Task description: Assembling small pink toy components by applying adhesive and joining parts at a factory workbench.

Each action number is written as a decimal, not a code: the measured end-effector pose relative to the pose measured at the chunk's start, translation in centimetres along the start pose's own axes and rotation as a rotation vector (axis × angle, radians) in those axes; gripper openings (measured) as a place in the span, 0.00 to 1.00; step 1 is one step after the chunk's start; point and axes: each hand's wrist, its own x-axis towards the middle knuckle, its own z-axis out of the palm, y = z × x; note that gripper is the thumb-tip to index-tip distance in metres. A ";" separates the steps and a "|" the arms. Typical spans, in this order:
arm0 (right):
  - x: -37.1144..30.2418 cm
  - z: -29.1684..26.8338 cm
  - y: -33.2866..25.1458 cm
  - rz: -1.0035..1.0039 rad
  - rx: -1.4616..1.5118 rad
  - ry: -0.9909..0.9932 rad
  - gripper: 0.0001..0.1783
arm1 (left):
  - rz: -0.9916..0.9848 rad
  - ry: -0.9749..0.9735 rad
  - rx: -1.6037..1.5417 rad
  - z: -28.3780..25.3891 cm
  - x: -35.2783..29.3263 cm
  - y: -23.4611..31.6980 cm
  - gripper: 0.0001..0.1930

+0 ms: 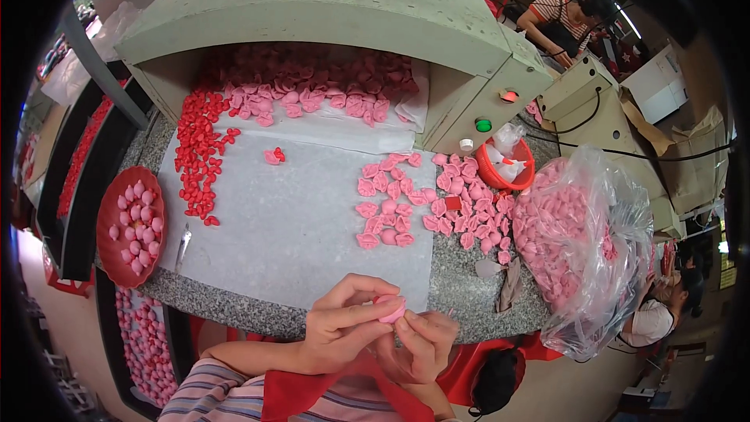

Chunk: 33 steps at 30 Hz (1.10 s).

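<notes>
Fingers (367, 309) of my left hand (340, 328) curl over a small pink piece (391, 309) and pinch it from the top and side, while my right hand (426, 344) comes up from below with its fingertips closed against the same piece. Both hands grip it together, just over the near edge of the bench (234, 293), a speckled stone slab, and close to my chest.

On the bench lies a pale sheet (289, 219). To the right on it, and spilling past its edge, sit flat pink shapes (426, 207) laid side by side in loose rows. At the left edge of the sheet runs a long scatter of small red pieces (199, 156), and one little pink-and-red pair (273, 156) lies alone near the middle. Further back, more pink shapes (312, 86) are heaped under a grey-green hood (328, 8) that has a red button (508, 96) and a green button (483, 124) on its right face.

A round red tray (109, 258) at my left holds pink egg-like lumps (137, 223), and a thin metal tool (183, 246) lies just beside it. At my right a big clear plastic bag (601, 266) bulges with pink pieces, and a small red basket (508, 168) stands near the buttons. Another person (566, 16) sits at a machine in the far right corner, well apart from my hands.
</notes>
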 end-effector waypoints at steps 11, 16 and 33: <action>0.9 -1.0 0.5 0.177 0.143 -0.127 0.23 | -0.145 0.015 -0.187 -0.2 0.2 0.2 0.15; 2.1 -1.4 1.5 0.478 0.525 -0.222 0.22 | -0.144 -0.017 -0.250 -0.3 0.3 -0.1 0.15; 2.9 -1.3 1.6 0.428 0.468 -0.266 0.18 | -0.168 -0.031 -0.228 -0.9 0.1 -0.7 0.13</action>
